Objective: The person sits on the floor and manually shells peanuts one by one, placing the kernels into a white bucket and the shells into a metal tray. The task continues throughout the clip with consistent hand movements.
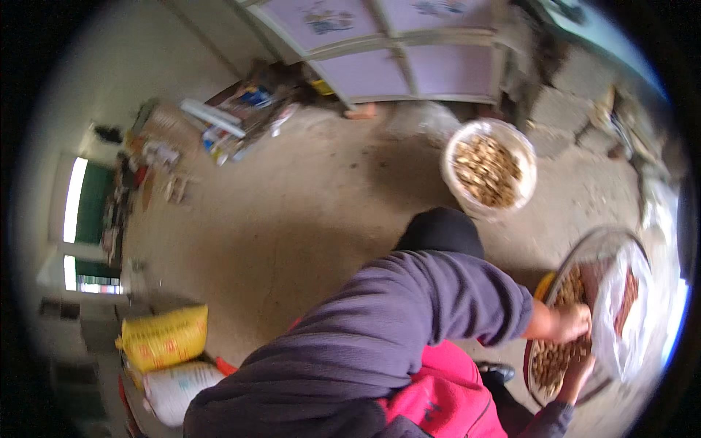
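Observation:
My left hand (571,323) is curled, its wrist coming out of a grey-purple sleeve. It hovers over or rests on unshelled peanuts (547,364) in a wide round basin (581,241). Close below it in the picture, my right hand (581,366) is partly turned away from view. Blur hides whether either hand holds a peanut. Against the far side of the basin, a clear plastic bag (608,339) stands with its mouth spread. Reddish shelled peanut kernels (627,304) show inside it.
A white bucket (527,189) contains what look like peanut shells (484,169). Behind it stands a lilac-panelled cabinet (364,74). Clutter with a white roll (213,117) lies by the wall. A yellow sack (164,336) rests on a white sack (178,391). My dark-trousered knee (441,232) juts towards the bucket.

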The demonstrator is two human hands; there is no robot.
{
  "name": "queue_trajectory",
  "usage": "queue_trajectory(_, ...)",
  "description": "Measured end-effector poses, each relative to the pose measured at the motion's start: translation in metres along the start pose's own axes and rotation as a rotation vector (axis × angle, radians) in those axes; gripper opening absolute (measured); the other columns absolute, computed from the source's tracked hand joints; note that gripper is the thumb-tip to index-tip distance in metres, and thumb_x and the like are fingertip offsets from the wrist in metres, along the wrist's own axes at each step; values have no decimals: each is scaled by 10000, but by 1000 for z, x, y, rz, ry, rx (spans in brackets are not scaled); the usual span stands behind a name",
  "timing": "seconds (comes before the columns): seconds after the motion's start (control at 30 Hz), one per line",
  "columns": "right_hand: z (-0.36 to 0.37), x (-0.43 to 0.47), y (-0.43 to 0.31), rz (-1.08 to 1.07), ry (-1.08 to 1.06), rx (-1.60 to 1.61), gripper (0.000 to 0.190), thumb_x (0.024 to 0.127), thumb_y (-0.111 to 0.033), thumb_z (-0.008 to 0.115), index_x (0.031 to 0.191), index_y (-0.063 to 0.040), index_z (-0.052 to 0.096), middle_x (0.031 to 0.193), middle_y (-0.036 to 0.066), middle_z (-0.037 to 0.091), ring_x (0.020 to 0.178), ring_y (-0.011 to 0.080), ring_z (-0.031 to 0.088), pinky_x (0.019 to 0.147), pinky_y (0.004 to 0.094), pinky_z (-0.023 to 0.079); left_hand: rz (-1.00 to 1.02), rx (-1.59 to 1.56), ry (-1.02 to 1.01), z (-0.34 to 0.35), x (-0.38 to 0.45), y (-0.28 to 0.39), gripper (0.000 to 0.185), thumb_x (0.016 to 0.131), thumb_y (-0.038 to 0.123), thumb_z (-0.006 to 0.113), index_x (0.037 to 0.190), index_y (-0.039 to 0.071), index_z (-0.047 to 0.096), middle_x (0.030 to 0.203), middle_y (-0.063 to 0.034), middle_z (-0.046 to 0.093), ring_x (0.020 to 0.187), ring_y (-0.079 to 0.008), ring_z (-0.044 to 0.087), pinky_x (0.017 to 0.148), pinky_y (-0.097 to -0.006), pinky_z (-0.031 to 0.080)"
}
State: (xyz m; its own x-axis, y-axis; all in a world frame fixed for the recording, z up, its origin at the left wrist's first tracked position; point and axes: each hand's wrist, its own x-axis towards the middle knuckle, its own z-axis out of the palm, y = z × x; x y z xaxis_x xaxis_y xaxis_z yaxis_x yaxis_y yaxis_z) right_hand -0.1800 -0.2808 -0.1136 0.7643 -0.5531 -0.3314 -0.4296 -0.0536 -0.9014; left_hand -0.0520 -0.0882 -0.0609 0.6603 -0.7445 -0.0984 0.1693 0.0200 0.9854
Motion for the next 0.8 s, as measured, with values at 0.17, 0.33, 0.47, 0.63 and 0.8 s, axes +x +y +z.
queue_trajectory(0.17, -23, -14, -28, -266, -14, -936, 251, 947, -164, 575, 1068, 56, 568, 901, 245, 610, 847, 410, 565, 780, 471, 455, -140, -74, -9, 2, -7, 28, 189, 923, 90, 485, 886, 61, 668, 883, -113, 700, 867, -267, 669, 802, -380, 503)
queue_trajectory(0.33, -30, -35, -48, -166, -89, -825, 218, 989, -176, 558, 1027, 39, 552, 848, 148, 585, 785, 237, 553, 745, 382, 468, 17, 219, -122, 1, -2, 25, 168, 907, 162, 514, 916, 92, 667, 975, -84, 681, 900, -279, 664, 817, -357, 503)
queue_trajectory(0.47, 5, -54, -93, -219, -32, -610, 295, 959, -233, 633, 1060, 40, 591, 942, 138, 627, 843, 214, 561, 785, 351, 482, 391, 722, -232, 5, 13, -6, 235, 887, 268, 501, 881, 69, 626, 922, -99, 635, 782, -281, 641, 723, -373, 511)
queue_trajectory(0.63, 9, -58, -64, -228, 51, -245, 343, 921, -264, 716, 1010, 57, 636, 900, 123, 636, 800, 226, 568, 732, 359, 495, 150, 348, -97, 15, 4, 9, 230, 900, 269, 555, 906, 44, 603, 778, -185, 665, 789, -393, 660, 689, -469, 505)
queue_trajectory(0.8, 0, -57, -58, -219, 53, -113, 319, 916, -244, 721, 1013, 49, 640, 908, 125, 638, 798, 224, 566, 732, 356, 497, 14, 276, -159, -16, -22, 52, 226, 889, 266, 561, 928, 49, 612, 845, -167, 679, 797, -391, 662, 712, -485, 504)
